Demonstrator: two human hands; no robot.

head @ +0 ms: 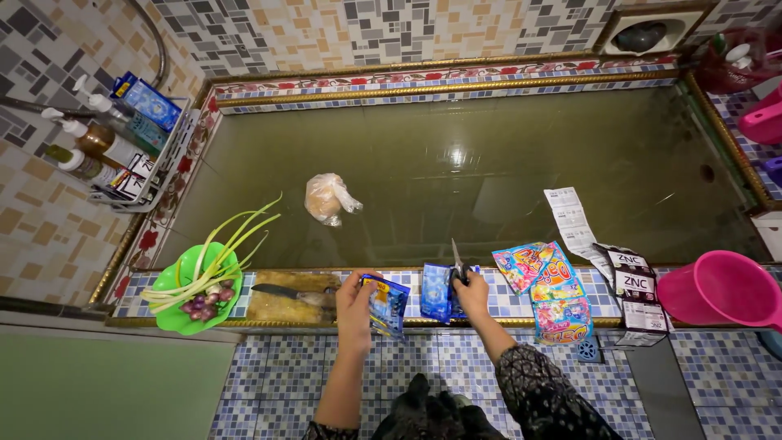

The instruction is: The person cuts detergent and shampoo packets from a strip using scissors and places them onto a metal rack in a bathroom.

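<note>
1. Head view: a water-filled basin (489, 163) lies behind the tiled counter (505, 303).
2. Pink bucket (721, 289) stands at the counter's right end.
3. Green plate (191, 297) carries scallions (216, 253) and shallots.
4. Left hand (354, 300) grips a blue sachet (387, 303) at the counter's front edge.
5. Right hand (472, 295) holds scissors (458, 262), blades pointing up, beside a second blue packet (436, 292).

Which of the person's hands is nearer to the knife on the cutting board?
Left. The left hand, holding a blue sachet, is just right of the knife. The right hand, holding scissors, is farther right, beyond the sachet.
</note>
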